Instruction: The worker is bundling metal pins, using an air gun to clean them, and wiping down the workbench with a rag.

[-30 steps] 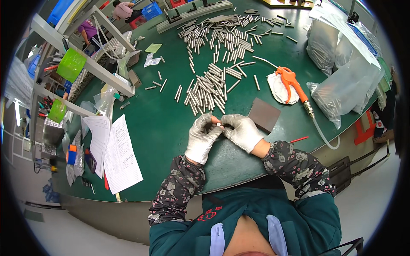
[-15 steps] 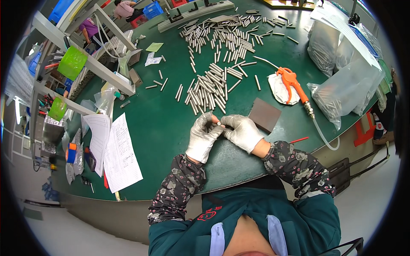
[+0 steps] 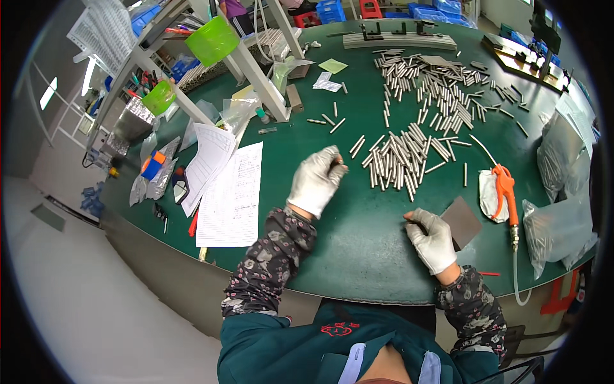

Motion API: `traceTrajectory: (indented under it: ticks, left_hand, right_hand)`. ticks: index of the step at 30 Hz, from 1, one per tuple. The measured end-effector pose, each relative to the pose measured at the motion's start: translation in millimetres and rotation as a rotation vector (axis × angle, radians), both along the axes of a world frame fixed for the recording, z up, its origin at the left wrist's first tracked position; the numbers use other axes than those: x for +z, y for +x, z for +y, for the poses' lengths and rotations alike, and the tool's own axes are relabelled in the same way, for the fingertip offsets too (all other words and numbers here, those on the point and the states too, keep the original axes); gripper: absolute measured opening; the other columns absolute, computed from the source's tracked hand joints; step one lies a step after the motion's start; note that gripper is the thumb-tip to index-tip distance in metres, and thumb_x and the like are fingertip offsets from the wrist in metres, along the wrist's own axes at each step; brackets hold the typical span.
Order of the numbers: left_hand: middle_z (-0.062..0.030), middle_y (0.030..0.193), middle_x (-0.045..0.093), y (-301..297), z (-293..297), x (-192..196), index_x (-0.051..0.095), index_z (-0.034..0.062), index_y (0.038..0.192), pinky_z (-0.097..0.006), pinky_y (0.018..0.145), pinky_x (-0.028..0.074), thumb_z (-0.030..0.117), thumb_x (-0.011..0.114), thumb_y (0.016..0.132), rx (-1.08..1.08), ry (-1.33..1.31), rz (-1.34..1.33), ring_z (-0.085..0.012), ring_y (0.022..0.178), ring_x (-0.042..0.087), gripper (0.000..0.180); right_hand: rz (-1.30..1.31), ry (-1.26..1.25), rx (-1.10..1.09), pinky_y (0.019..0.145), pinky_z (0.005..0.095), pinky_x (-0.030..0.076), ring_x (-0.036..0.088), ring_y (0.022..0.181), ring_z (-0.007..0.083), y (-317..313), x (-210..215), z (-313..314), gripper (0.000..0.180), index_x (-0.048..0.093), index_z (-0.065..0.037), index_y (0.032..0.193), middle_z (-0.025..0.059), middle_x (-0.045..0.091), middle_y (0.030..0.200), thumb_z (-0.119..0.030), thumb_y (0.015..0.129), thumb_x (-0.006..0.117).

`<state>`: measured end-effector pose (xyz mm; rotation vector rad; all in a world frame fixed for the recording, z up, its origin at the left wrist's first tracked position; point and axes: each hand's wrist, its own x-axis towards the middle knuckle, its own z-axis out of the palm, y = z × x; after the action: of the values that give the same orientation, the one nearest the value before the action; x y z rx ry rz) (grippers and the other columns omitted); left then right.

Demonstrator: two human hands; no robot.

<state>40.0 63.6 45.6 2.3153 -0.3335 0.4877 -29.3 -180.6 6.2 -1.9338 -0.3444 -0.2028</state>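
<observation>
My left hand [image 3: 316,180], in a white glove with bare fingertips, hovers over the green table left of the pin pile. Its fingers curl in to the thumb, and whatever they may hold is hidden. Closest to it lie a few loose metal pins [image 3: 357,146]. The main heap of short silvery pins [image 3: 398,158] is farther right. My right hand [image 3: 432,240], gloved the same way, is beside a flat brown-grey block [image 3: 463,221] and partly overlaps it. Its fingers are bent together, and I cannot make out anything in them.
An orange air gun [image 3: 504,185] rests on a white cloth at the right, near plastic bags of pins [image 3: 555,230]. Written sheets [image 3: 230,198] lie at the left under a shelf frame [image 3: 262,86]. More pins [image 3: 448,96] and a metal rail [image 3: 400,41] are at the back.
My hands were together over a pin held end-on; now they are well apart, left hand toward the left, right hand near the block. The whole view has swung left.
</observation>
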Motion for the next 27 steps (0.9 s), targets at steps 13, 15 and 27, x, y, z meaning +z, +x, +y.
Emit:
traceTrajectory:
  ticks: [13, 15, 27]
  left_hand:
    - [-0.0039, 0.084, 0.062, 80.3, 125.6, -32.0, 0.062, 0.0138, 0.087, -0.038, 0.074, 0.045, 0.010, 0.050, 0.078, 0.546, 1.052, 0.086, -0.0214, 0.088, 0.060, 0.016]
    - [-0.0037, 0.086, 0.062, 82.5, 123.8, -32.3, 0.062, 0.0127, 0.087, -0.038, 0.074, 0.045, 0.010, 0.051, 0.078, 0.584, 1.065, 0.082, -0.0215, 0.088, 0.059, 0.015]
    - [-0.0243, 0.138, 0.029, 32.8, -0.8, -9.9, 0.026, -0.0030, 0.135, -0.042, 0.103, 0.029, 0.049, 0.071, 0.063, -0.073, 0.613, 0.228, -0.0370, 0.130, 0.026, 0.100]
  right_hand:
    - [-0.123, -0.137, 0.135, 0.061, 0.0347, 0.048, 0.062, 0.067, 0.0265, -2.8, 18.2, -0.1, 0.004, 0.057, -0.001, 0.072, 0.0106, 0.063, 0.073, 0.003, 0.071, 0.059]
    - [-0.135, -0.130, 0.146, 0.061, 0.0349, 0.048, 0.062, 0.067, 0.0266, -1.8, 16.0, -0.4, 0.004, 0.058, -0.002, 0.072, 0.0105, 0.063, 0.072, 0.003, 0.071, 0.059]
    - [-0.202, -0.764, 0.011, 0.081, 0.0401, 0.042, 0.054, 0.097, 0.0277, -4.1, 67.4, -27.2, 0.041, 0.059, -0.006, 0.103, 0.0116, 0.057, 0.102, -0.023, 0.066, 0.067]
